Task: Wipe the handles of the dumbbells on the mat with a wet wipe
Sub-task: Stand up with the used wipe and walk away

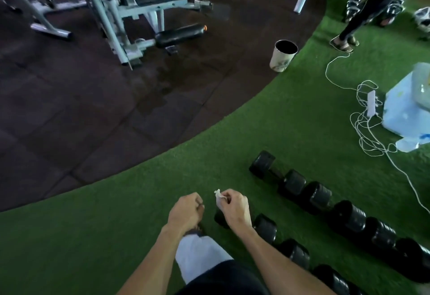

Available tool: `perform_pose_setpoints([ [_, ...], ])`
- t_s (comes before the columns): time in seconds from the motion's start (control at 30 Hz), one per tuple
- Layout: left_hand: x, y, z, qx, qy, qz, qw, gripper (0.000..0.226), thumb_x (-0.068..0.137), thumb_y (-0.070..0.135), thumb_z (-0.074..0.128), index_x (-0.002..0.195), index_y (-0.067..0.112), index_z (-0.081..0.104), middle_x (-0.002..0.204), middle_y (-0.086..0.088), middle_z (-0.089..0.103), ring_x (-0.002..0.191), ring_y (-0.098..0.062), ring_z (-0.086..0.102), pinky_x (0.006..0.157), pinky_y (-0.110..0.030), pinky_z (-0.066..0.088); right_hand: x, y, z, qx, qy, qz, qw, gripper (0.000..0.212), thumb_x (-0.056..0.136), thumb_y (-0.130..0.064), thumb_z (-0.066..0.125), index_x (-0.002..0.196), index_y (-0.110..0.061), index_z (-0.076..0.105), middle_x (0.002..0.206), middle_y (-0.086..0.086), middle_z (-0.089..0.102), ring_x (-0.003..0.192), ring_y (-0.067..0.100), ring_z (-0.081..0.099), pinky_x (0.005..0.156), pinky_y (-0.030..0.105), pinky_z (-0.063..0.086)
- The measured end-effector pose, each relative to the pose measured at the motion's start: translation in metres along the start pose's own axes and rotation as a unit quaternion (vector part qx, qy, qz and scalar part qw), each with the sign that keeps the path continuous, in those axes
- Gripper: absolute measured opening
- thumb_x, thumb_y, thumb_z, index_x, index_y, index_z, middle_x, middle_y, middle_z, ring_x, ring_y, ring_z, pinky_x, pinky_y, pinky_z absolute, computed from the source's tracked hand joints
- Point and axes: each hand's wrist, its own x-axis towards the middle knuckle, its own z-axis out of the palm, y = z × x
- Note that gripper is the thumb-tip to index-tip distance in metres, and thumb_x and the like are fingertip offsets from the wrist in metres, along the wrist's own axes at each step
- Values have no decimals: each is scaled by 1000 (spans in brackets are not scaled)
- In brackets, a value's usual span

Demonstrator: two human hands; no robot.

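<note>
- A green artificial-turf mat (139, 236) curves across the gym floor, bordered on the far side by dark rubber floor tiles (81, 120) that carry a white-framed weight machine (130, 15).
- Two rows of black round-headed dumbbells (344, 215) lie on the mat to the person's right; the farther row runs end to end toward the lower right, and the nearer row starts just beneath the right hand.
- A pale blue plastic bag (404, 108) sits near the right edge with a tangle of white cable (365, 131) beside it; a cream bin with a dark lining (282, 56) stands on the mat at its edge with the tiles.
- A second person's dark-clad leg (370, 6) stands at the top right, in front of more dumbbells.
- The person's left hand (186, 212) hangs with fingers curled in; whether it holds anything cannot be told.
- The right hand (233, 208) pinches a small crumpled white wet wipe (218, 197) between thumb and fingertips, held above the first head of the nearer row.
- The step in hand appears to be readying the wipe, with no handle touched at this moment.
- The next move likely calls for lowering the wipe to the narrow handle between two heads, wrapping it round and rubbing along its length.
</note>
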Motion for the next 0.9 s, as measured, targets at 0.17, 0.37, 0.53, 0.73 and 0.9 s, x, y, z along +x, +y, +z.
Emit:
perform_pose_setpoints([
  [0.17, 110, 29, -84, 26, 2, 31, 999, 13, 95, 26, 62, 105, 20, 65, 101, 2, 72, 90, -16, 68, 85, -38, 57, 109, -68, 5, 6, 16, -5, 1000, 19, 95, -19, 67, 79, -9, 69, 68, 0, 67, 57, 12, 55, 53, 28, 39],
  [0.37, 247, 76, -166, 76, -35, 69, 994, 12, 94, 23, 63, 105, 21, 64, 106, 2, 72, 98, -18, 68, 89, -35, 54, 239, -137, 4, 37, 67, 24, 997, 22, 95, -18, 66, 76, -8, 66, 67, 1, 66, 57, 11, 54, 54, 35, 42],
  [0.53, 379, 134, -240, 124, -68, 127, 982, 17, 94, 28, 60, 108, 21, 66, 105, 5, 71, 97, -16, 67, 81, -29, 52, 365, -188, -6, 47, 131, 68, 988, 18, 94, -17, 67, 77, -10, 69, 71, -1, 69, 61, 10, 59, 55, 27, 43],
  [0.73, 511, 229, -316, 178, -119, 194, 957, 10, 92, 26, 62, 101, 21, 65, 93, 6, 71, 87, -15, 67, 79, -32, 55, 491, -245, -52, 86, 213, 131, 964, 20, 95, -20, 67, 78, -11, 70, 69, -3, 68, 57, 7, 56, 49, 18, 37],
  [0.9, 620, 316, -343, 204, -153, 226, 940, 10, 93, 28, 63, 101, 23, 65, 91, 8, 70, 84, -13, 66, 74, -28, 52, 606, -267, -95, 110, 267, 195, 937, 27, 95, -23, 65, 71, -12, 67, 64, -2, 66, 56, 13, 57, 50, 26, 37],
])
